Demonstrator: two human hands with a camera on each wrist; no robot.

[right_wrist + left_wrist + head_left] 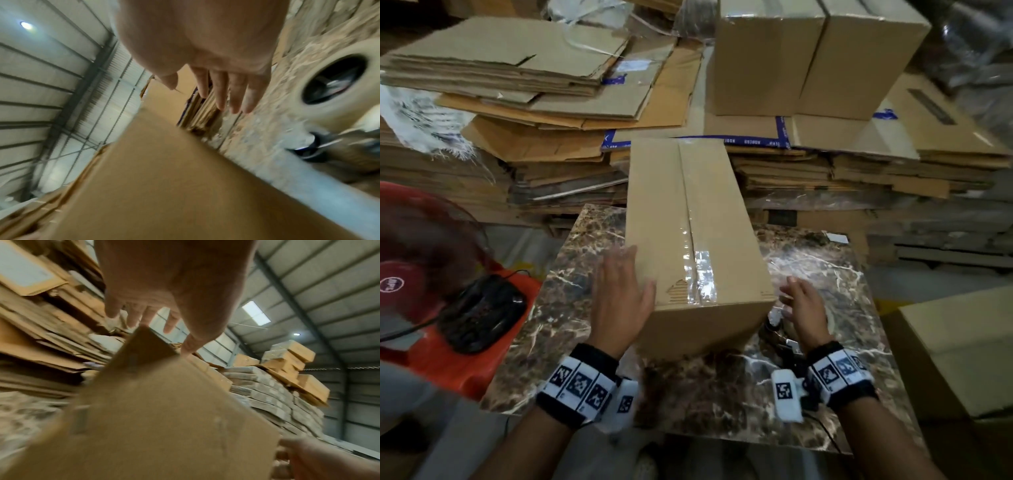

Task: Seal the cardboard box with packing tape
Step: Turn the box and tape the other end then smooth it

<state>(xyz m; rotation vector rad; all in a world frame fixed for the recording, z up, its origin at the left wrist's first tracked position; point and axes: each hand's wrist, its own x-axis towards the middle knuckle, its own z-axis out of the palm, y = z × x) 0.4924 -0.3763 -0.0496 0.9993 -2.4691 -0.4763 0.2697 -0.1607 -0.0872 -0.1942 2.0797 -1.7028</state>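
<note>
On the marble table (571,274) stands the taped cardboard box (688,219). Left hand (619,294) lies flat-fingered against its left side; right hand (804,308), fingers straight, holds nothing beside it.

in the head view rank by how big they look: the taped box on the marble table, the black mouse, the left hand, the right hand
1. taped box, by far the largest.
2. black mouse.
3. left hand, looking close to the mouse, so that order is unsure.
4. right hand, smallest.

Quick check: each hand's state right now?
Left hand: open, fingers straight, at the cardboard box.
Right hand: open, holding nothing.
</note>
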